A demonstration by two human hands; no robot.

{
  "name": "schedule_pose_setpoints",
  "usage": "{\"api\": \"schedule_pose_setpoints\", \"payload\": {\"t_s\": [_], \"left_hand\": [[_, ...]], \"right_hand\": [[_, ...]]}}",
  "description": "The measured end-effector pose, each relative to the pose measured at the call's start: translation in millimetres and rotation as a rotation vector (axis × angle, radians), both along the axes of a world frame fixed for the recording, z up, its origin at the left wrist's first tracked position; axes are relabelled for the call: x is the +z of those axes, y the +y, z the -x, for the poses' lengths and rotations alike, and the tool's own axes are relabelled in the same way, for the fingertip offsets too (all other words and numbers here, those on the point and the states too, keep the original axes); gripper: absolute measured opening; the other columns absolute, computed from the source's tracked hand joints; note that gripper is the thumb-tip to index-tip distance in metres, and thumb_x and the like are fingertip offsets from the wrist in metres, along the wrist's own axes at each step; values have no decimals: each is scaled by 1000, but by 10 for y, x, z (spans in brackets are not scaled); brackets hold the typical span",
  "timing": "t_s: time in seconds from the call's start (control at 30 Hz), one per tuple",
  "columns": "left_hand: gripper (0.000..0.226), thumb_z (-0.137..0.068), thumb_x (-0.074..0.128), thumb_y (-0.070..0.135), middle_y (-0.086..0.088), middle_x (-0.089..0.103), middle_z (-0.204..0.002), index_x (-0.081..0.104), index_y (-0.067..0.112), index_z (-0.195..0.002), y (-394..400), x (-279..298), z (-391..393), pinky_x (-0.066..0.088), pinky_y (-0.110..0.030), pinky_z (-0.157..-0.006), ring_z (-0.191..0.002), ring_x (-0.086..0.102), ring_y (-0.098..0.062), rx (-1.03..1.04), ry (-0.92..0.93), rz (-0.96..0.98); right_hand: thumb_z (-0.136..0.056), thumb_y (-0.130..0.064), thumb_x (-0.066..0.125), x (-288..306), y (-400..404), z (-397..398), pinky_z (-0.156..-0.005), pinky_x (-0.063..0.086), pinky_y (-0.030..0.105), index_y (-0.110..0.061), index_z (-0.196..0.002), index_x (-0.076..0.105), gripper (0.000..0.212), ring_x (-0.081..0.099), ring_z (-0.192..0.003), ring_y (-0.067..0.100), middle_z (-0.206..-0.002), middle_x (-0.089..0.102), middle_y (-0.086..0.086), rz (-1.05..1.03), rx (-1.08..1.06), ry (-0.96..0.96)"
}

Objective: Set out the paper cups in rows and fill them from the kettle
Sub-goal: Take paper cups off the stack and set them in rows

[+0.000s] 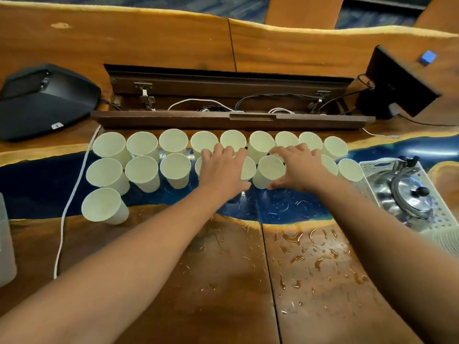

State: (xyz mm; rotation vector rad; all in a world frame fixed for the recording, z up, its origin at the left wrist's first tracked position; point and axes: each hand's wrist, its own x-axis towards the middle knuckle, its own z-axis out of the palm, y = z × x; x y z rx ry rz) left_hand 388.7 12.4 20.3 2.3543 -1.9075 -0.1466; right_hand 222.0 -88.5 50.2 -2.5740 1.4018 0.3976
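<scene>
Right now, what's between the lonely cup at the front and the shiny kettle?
In the head view, between the lone cup and the kettle lie both forearms, over wet blue-and-wood table. No other cup.

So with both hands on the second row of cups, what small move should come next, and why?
Probably nudge the middle cups level with their neighbours. The left hand and right hand lie spread over the second row, hiding whether it is straight. A lone third-row cup shows the rows are unfinished, and the kettle sits in its tray, untouched.
</scene>
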Motion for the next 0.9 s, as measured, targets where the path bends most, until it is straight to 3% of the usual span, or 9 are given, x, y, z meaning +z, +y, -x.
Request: {"api": "schedule_pose_setpoints", "payload": {"t_s": [0.4,0.9], "left_hand": [[71,-77,64,69,-3,58,-134,44,29,-133,-200,-136,195,37,-44,-94,-123,47,-25,171,-58,-16],[73,-76,69,63,-4,56,-135,41,29,-133,-226,-92,103,37,-46,-95,-121,47,-26,230,-48,-83]], "right_hand": [[-69,-60,79,-173,-184,117,-110,21,57,-40,-134,37,79,40,-136,27,-140,54,3,18,30,-60],[-69,-58,79,-230,-237,89,-108,24,53,-40,-129,35,77,51,-124,23,-131,60,-1,-14,12,-178]]}}
